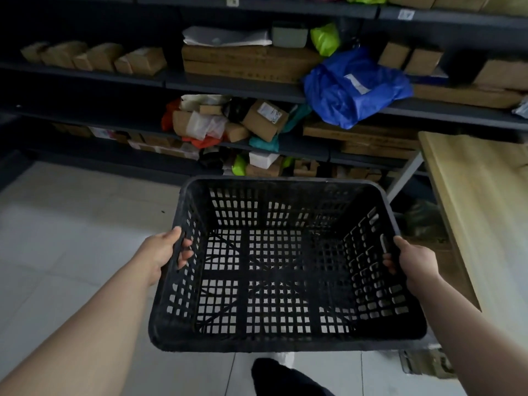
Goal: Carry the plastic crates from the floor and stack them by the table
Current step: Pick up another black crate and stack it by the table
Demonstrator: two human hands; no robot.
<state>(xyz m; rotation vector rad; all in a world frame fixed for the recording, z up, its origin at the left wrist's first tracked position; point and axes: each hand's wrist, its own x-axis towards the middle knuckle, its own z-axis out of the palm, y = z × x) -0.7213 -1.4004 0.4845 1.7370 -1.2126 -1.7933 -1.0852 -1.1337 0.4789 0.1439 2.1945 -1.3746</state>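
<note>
one black slatted plastic crate (274, 342), mouth up, long axis left-right | left hand (163, 252), right hand (415, 260) each grip one end | wooden table (483, 195) to the right

The crate (280, 270) is matt black latticed plastic. The table (483, 201) is pale smooth wood; the floor (71, 238) glossy light tile.

Tiled floor (71, 238) lies open left; table (485, 212) and shelving (257, 87) block right and ahead.
</note>
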